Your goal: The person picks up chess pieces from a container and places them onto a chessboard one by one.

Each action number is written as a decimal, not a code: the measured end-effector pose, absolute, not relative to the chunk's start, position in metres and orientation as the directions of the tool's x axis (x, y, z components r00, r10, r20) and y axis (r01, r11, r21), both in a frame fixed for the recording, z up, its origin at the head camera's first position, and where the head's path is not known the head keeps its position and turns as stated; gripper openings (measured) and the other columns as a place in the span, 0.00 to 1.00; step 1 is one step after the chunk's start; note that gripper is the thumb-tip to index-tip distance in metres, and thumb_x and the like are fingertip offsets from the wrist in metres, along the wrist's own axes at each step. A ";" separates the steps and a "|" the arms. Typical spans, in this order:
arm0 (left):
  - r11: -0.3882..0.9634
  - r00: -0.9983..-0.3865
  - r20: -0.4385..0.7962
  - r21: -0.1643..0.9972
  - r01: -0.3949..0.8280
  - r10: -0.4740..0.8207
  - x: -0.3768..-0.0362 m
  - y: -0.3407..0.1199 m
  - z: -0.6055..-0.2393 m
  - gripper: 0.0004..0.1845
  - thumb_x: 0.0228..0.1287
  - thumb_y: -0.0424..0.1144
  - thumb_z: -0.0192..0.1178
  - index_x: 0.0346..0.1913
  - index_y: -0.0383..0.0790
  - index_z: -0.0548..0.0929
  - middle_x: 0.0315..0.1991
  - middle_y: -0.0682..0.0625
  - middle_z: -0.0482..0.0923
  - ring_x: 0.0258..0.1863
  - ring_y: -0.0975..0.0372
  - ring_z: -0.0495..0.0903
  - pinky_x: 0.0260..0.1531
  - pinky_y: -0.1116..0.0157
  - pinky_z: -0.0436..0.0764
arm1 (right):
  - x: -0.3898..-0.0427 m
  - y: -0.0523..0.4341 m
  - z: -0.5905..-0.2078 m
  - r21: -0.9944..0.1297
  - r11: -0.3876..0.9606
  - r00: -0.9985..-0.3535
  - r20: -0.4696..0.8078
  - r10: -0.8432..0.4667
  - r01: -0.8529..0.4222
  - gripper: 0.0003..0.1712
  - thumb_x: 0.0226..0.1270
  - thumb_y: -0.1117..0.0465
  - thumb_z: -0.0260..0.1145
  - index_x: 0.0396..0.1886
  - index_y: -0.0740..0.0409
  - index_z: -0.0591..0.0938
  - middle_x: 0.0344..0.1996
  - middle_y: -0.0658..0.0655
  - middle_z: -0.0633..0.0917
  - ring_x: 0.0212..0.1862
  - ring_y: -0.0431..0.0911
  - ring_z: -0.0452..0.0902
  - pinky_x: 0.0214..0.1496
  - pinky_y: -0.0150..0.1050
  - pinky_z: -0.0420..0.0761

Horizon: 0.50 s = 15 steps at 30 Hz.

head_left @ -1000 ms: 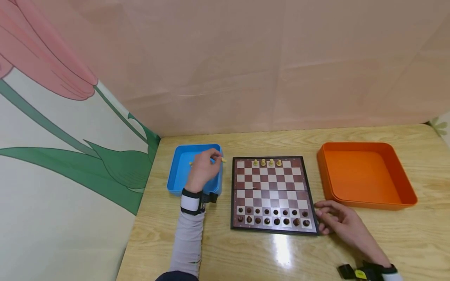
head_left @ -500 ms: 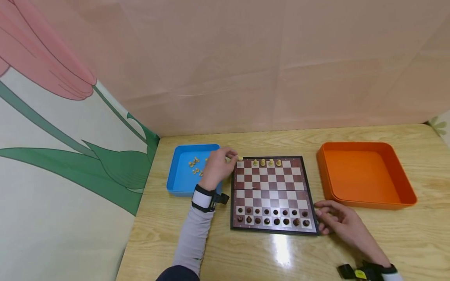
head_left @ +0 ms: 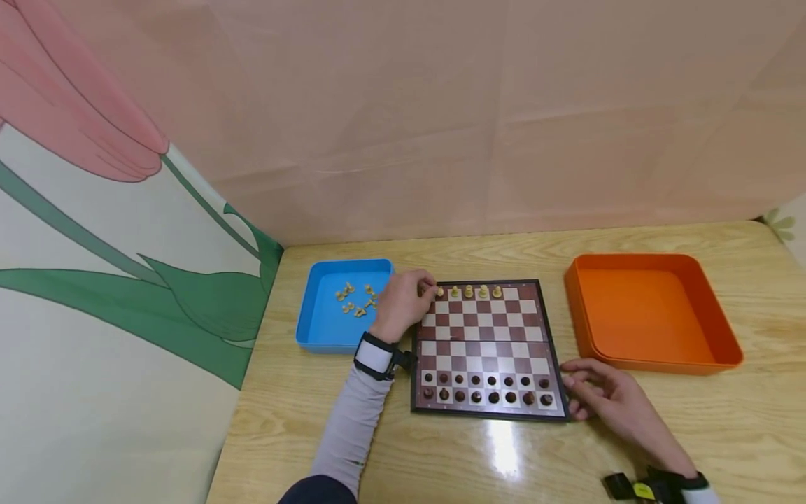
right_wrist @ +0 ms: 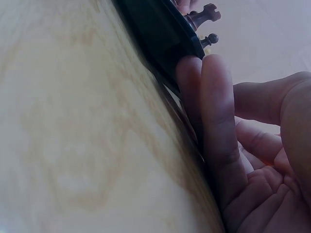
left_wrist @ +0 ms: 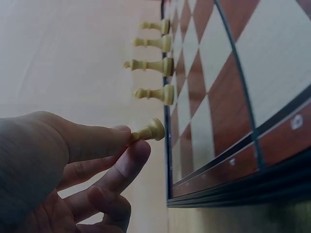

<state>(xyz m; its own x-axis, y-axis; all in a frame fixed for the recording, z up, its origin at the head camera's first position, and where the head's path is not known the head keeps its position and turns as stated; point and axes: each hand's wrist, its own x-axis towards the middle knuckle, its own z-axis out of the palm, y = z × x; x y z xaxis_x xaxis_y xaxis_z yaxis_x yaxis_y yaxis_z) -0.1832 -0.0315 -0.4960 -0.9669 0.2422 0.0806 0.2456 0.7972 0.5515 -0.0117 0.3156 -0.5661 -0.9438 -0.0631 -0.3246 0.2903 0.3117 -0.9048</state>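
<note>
With twelve o'clock taken at the far edge of the board (head_left: 477, 334), a pale piece (head_left: 440, 291) is held by the left hand (head_left: 403, 301) at about half past ten. The piece is pinched near its top between the thumb and a fingertip, the gap between them closed down to its narrow neck; the lower fingers are loosely bent. It is tilted, its base turned towards the board; whether the two touch cannot be told.

Just beside it, four pale pieces (head_left: 469, 291) are stood in a row along the far edge, from eleven to twelve o'clock. Two rows of dark pieces (head_left: 494, 397), eight in each, are set along the near edge at six.

At four o'clock the edge of the board is touched by the right hand (head_left: 604, 399), with two fingers laid almost straight against it and nothing seen to be gripped.

Between nine and ten o'clock is placed a blue box (head_left: 321, 315), in which loose pieces (head_left: 359, 312) are scattered on their sides. Between two and three, an orange box (head_left: 636, 301) is placed. All is borne by a wood-grained table (head_left: 441, 462).
</note>
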 end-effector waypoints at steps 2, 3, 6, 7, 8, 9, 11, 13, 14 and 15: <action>0.804 -0.966 0.079 0.540 0.250 0.247 -0.184 -0.031 -0.499 0.07 0.78 0.45 0.66 0.48 0.49 0.91 0.37 0.54 0.89 0.26 0.67 0.80 0.21 0.69 0.75 | -0.012 0.315 -0.566 -0.904 0.309 -0.942 -0.331 -0.064 0.296 0.25 0.83 0.60 0.64 0.71 0.69 0.73 0.46 0.66 0.85 0.34 0.52 0.88 0.37 0.45 0.90; 0.806 -0.966 0.077 0.537 0.250 0.248 -0.184 -0.030 -0.500 0.07 0.78 0.45 0.66 0.48 0.49 0.91 0.37 0.54 0.90 0.26 0.67 0.80 0.21 0.69 0.75 | -0.011 0.315 -0.566 -0.904 0.307 -0.941 -0.332 -0.065 0.298 0.25 0.83 0.60 0.64 0.71 0.69 0.73 0.47 0.66 0.85 0.34 0.52 0.88 0.37 0.46 0.90; 0.809 -0.965 0.077 0.530 0.253 0.251 -0.185 -0.030 -0.501 0.07 0.78 0.45 0.66 0.48 0.48 0.91 0.38 0.53 0.90 0.26 0.67 0.80 0.21 0.70 0.75 | -0.012 0.315 -0.566 -0.900 0.313 -0.939 -0.338 -0.061 0.303 0.25 0.83 0.59 0.64 0.71 0.68 0.73 0.47 0.66 0.85 0.34 0.52 0.88 0.37 0.45 0.90; 0.809 -0.965 0.078 0.531 0.254 0.252 -0.185 -0.029 -0.501 0.07 0.78 0.45 0.66 0.48 0.48 0.91 0.38 0.53 0.90 0.26 0.67 0.80 0.21 0.70 0.75 | -0.012 0.315 -0.566 -0.898 0.317 -0.939 -0.340 -0.059 0.305 0.25 0.83 0.59 0.64 0.71 0.68 0.73 0.47 0.66 0.85 0.34 0.52 0.88 0.37 0.45 0.90; 0.808 -0.964 0.079 0.531 0.255 0.252 -0.185 -0.029 -0.501 0.07 0.78 0.45 0.66 0.48 0.48 0.91 0.37 0.53 0.90 0.26 0.67 0.80 0.21 0.70 0.75 | -0.012 0.315 -0.565 -0.897 0.319 -0.938 -0.342 -0.057 0.307 0.25 0.83 0.59 0.64 0.71 0.68 0.74 0.47 0.66 0.85 0.34 0.52 0.88 0.37 0.45 0.90; 0.808 -0.964 0.080 0.531 0.256 0.253 -0.185 -0.029 -0.501 0.07 0.78 0.44 0.66 0.47 0.48 0.91 0.37 0.53 0.90 0.25 0.67 0.80 0.21 0.70 0.75 | -0.012 0.315 -0.566 -0.895 0.323 -0.938 -0.342 -0.054 0.308 0.25 0.83 0.59 0.64 0.71 0.67 0.74 0.47 0.66 0.85 0.34 0.52 0.88 0.37 0.45 0.90; 0.807 -0.963 0.082 0.530 0.259 0.256 -0.184 -0.029 -0.501 0.07 0.78 0.44 0.66 0.47 0.47 0.91 0.37 0.53 0.90 0.25 0.67 0.80 0.21 0.70 0.75 | -0.012 0.315 -0.566 -0.890 0.332 -0.936 -0.348 -0.051 0.313 0.26 0.83 0.58 0.64 0.72 0.67 0.74 0.47 0.66 0.85 0.34 0.52 0.88 0.37 0.45 0.90; 0.807 -0.963 0.082 0.531 0.259 0.255 -0.184 -0.030 -0.500 0.07 0.78 0.44 0.66 0.46 0.47 0.91 0.36 0.53 0.89 0.24 0.66 0.79 0.20 0.70 0.74 | -0.012 0.315 -0.566 -0.889 0.332 -0.936 -0.349 -0.050 0.314 0.25 0.83 0.58 0.64 0.72 0.67 0.74 0.47 0.65 0.85 0.34 0.52 0.88 0.37 0.45 0.90; 0.808 -0.964 0.082 0.529 0.259 0.254 -0.184 -0.030 -0.500 0.07 0.78 0.44 0.66 0.46 0.47 0.91 0.36 0.53 0.89 0.24 0.66 0.79 0.20 0.70 0.74 | -0.012 0.315 -0.566 -0.889 0.333 -0.936 -0.349 -0.050 0.313 0.25 0.83 0.58 0.64 0.71 0.66 0.74 0.47 0.65 0.85 0.33 0.52 0.88 0.37 0.45 0.90; 0.808 -0.964 0.082 0.529 0.258 0.254 -0.184 -0.029 -0.500 0.07 0.78 0.44 0.66 0.46 0.47 0.91 0.36 0.53 0.89 0.24 0.67 0.79 0.20 0.70 0.74 | -0.012 0.316 -0.566 -0.892 0.332 -0.938 -0.342 -0.057 0.305 0.25 0.83 0.59 0.63 0.72 0.67 0.74 0.47 0.65 0.85 0.34 0.52 0.88 0.37 0.45 0.90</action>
<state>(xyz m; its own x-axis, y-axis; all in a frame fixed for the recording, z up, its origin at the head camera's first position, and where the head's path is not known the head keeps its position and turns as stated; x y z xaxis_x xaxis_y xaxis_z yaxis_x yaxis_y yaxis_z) -0.1837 -0.0294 -0.5000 -0.9637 0.2541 0.0817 0.2580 0.8083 0.5292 -0.0119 0.3156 -0.5661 -0.9379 -0.0569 -0.3421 0.3054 0.3321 -0.8925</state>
